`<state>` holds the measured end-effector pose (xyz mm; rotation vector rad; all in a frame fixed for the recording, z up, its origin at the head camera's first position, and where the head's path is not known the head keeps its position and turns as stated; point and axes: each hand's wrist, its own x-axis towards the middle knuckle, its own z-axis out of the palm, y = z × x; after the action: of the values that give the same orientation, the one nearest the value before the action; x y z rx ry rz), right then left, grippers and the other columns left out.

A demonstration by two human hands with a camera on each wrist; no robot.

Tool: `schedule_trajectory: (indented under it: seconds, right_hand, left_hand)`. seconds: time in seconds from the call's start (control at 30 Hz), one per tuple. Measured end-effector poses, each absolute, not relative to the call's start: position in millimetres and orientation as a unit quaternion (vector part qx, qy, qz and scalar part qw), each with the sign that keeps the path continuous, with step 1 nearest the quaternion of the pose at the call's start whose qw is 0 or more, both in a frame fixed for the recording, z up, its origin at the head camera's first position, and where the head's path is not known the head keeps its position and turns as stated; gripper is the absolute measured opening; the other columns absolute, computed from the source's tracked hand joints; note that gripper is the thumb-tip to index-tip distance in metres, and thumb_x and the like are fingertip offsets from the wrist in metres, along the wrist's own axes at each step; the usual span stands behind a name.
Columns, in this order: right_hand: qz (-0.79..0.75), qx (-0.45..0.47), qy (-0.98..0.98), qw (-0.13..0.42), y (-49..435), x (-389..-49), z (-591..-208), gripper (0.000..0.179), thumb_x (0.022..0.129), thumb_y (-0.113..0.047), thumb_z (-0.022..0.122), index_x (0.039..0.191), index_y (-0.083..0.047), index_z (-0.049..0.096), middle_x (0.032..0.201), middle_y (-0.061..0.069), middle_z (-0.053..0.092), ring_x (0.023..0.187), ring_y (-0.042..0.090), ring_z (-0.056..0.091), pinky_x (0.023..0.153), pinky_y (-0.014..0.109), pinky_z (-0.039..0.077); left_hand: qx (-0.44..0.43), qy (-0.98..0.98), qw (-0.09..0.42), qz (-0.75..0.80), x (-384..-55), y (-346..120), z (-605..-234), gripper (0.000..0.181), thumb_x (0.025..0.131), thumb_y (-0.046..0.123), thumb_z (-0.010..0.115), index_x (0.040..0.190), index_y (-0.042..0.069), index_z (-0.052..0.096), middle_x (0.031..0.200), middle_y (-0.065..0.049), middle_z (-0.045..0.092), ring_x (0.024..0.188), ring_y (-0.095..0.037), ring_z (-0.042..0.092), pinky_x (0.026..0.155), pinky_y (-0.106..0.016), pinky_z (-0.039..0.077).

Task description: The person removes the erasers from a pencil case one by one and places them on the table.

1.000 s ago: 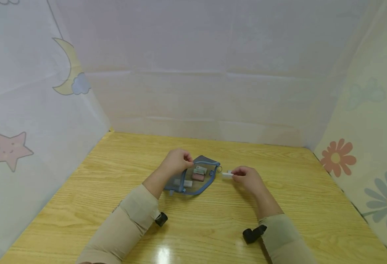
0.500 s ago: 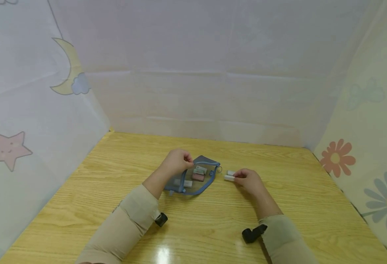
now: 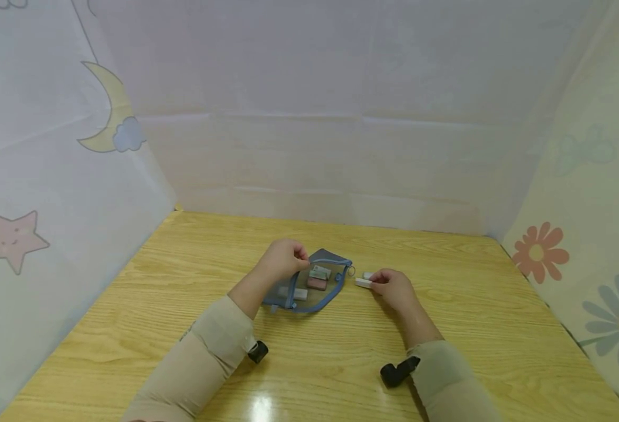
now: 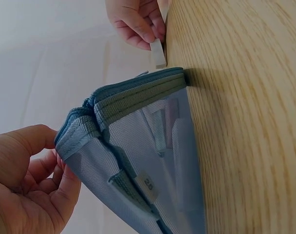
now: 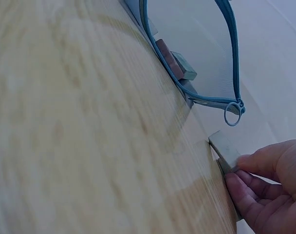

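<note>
While the left hand (image 3: 282, 258) pinches a pouch (image 4: 133, 134), the right hand (image 3: 397, 288) grips a block (image 5: 224, 149).

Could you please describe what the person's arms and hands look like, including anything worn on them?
The left sleeve is beige and creased, with a small black device near the wrist and a dark mark too small to read. The right sleeve is also beige, with another black device. The left hand and right hand are bare.

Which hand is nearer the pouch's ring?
Right: the right hand, pinching a white block, sits just right of the ring; the left hand, pinching the pouch rim, is farther off to its left.
</note>
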<state>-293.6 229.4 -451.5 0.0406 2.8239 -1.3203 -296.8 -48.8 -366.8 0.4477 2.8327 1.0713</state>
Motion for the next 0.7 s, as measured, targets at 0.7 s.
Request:
schedule_trajectory:
  seconds: [0.7]
  right_hand:
    - [-0.437, 0.043, 0.898, 0.013, 227.5, -292.1, -448.8, 0.008, 0.085, -0.011, 0.062, 0.089, -0.004, 0.062, 0.08, 0.006, 0.064, 0.071, 0.014, 0.059, 0.063, 0.027, 0.048]
  left_hand:
    - [0.144, 0.923, 0.042, 0.355, -296.0, -49.2, -366.4, 0.013, 0.081, 0.016, 0.067, 0.069, 0.015, 0.062, 0.07, 0.003, 0.058, 0.062, -0.014, 0.05, 0.056, -0.026, 0.041]
